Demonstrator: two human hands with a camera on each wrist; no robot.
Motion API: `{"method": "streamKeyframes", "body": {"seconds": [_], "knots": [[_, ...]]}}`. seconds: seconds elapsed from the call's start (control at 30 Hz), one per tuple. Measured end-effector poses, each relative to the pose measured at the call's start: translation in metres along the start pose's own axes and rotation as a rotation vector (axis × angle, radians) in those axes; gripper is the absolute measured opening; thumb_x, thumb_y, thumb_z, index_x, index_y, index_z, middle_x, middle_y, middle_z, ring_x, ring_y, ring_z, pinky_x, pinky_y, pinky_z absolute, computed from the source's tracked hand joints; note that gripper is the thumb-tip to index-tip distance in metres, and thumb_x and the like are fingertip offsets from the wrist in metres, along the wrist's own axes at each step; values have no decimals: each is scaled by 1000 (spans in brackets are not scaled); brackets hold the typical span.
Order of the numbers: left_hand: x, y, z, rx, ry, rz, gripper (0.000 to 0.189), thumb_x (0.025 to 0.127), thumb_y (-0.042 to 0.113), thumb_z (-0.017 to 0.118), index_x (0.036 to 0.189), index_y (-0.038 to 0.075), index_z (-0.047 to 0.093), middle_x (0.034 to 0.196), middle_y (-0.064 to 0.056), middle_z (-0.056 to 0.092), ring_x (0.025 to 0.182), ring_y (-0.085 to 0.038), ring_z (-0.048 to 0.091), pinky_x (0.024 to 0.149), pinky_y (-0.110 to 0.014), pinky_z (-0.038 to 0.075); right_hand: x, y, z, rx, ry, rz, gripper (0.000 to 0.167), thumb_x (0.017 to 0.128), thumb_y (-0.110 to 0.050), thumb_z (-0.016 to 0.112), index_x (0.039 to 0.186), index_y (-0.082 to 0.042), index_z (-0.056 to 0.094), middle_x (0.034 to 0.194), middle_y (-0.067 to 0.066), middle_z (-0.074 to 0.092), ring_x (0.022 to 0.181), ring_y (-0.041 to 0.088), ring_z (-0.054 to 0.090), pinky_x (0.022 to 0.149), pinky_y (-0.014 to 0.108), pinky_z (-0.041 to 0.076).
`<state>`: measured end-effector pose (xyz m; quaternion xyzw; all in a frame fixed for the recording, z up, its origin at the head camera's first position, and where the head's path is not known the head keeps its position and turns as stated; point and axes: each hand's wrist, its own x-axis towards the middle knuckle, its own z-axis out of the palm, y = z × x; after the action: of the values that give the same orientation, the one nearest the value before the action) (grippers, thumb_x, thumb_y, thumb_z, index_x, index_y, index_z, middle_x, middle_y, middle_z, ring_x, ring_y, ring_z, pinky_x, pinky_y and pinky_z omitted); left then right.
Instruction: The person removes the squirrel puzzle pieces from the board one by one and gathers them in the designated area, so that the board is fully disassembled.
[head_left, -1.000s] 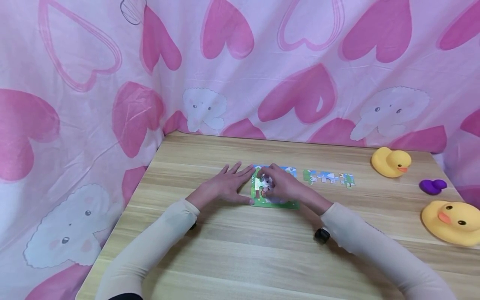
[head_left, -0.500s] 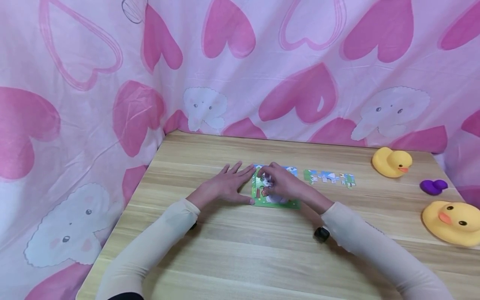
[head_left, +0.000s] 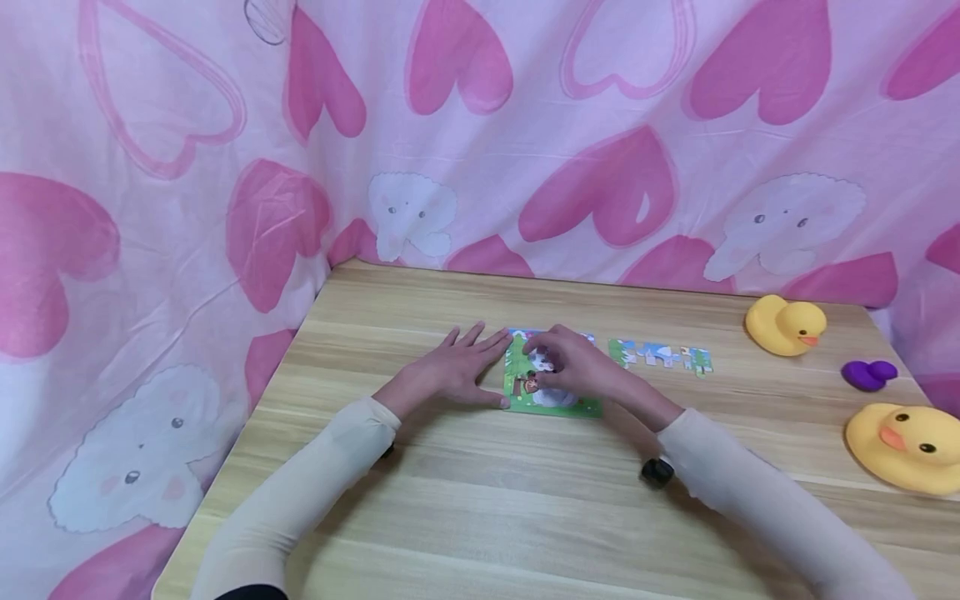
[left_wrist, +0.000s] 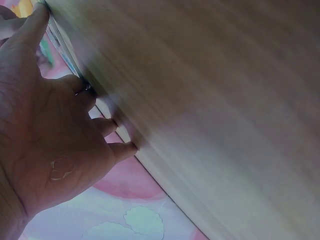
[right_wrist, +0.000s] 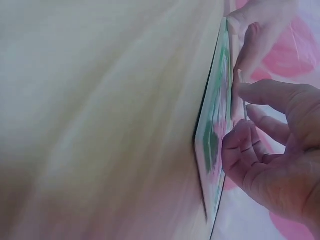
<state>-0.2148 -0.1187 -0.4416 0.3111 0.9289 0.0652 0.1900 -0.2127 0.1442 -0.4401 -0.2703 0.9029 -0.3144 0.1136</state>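
On the table lies a small picture puzzle (head_left: 551,407) with a green border and a pale animal, partly covered by my right hand (head_left: 573,362). That hand pinches a thin puzzle piece (right_wrist: 243,90) between thumb and forefinger, just over the board; its other fingers curl at the puzzle's surface. My left hand (head_left: 465,371) lies spread on the left, its fingertips and thumb at the puzzle's left edge. In the left wrist view the left hand (left_wrist: 55,120) shows its palm, fingers straight against the tabletop. Several loose puzzle pieces (head_left: 660,355) lie in a row right of the puzzle.
Two yellow rubber ducks (head_left: 785,325) and a small purple duck (head_left: 868,375) stand at the right of the wooden table (head_left: 480,517). A pink heart-patterned curtain (head_left: 465,142) hangs behind and along the left side.
My right hand has shifted slightly to the right over the puzzle, showing more of its left part. The left hand stays where it was.
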Motion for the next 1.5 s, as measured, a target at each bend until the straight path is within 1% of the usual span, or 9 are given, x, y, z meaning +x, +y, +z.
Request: {"method": "streamKeyframes", "body": {"seconds": [0.17,0.27,0.43,0.63,0.83,1.03,1.2,1.33,1.5], "knots": [[-1,0,1,-11,-4,-12,112,91,81,58,172,29,0,181,10,0,168,-32,-4,135,-63,1,-28,11,-12,55,61,56,47,89,-10,84,134,-18,70,120,8,63,105,24,61,87,37,58],[-1,-1,1,-9,-2,-15,113,90,82,58,172,29,0,181,10,0,168,-31,-4,135,-63,0,-46,21,-23,45,88,75,44,92,-14,83,134,-19,71,123,7,63,107,24,62,86,36,58],[-1,-1,0,-9,-5,-20,114,90,82,59,172,29,0,181,10,0,168,-32,-4,135,-63,-1,-70,37,-41,17,111,79,43,92,-8,81,133,-14,70,123,11,61,103,26,64,81,30,59],[-1,-1,-1,-14,-9,-19,113,90,81,58,172,28,1,181,9,0,168,-33,-4,135,-62,-1,-88,54,-49,0,125,80,43,91,-4,81,132,-8,69,115,15,60,94,23,60,73,23,54],[0,-1,-1,-5,-17,-16,113,90,82,58,172,29,0,181,9,-1,168,-32,-5,135,-62,-1,-100,68,-47,-56,97,92,39,93,-6,79,131,-12,70,112,10,61,95,20,52,75,24,49],[1,1,-2,-20,-23,-20,113,90,81,59,172,29,1,181,10,-1,168,-32,-5,135,-62,-2,-105,71,-48,-78,66,83,37,93,-4,79,128,-11,72,112,8,64,95,21,55,77,22,52],[0,2,-3,-21,-28,-21,114,90,80,60,172,29,0,181,9,-1,168,-32,-5,135,-62,-1,-102,66,-51,-69,33,95,41,92,-4,79,131,-11,69,116,11,63,97,22,57,78,26,54],[0,2,-3,-15,-29,-19,114,90,81,60,172,29,0,181,9,-1,168,-32,-5,135,-62,-1,-94,59,-50,-58,32,116,50,91,-7,81,138,-10,65,120,13,62,101,24,58,83,34,54],[0,3,-3,-13,-32,-19,113,90,80,60,172,28,1,181,9,0,168,-32,-5,135,-63,0,-77,47,-42,-59,39,83,54,92,-12,81,142,-10,63,123,15,62,103,26,59,86,39,54]]}}
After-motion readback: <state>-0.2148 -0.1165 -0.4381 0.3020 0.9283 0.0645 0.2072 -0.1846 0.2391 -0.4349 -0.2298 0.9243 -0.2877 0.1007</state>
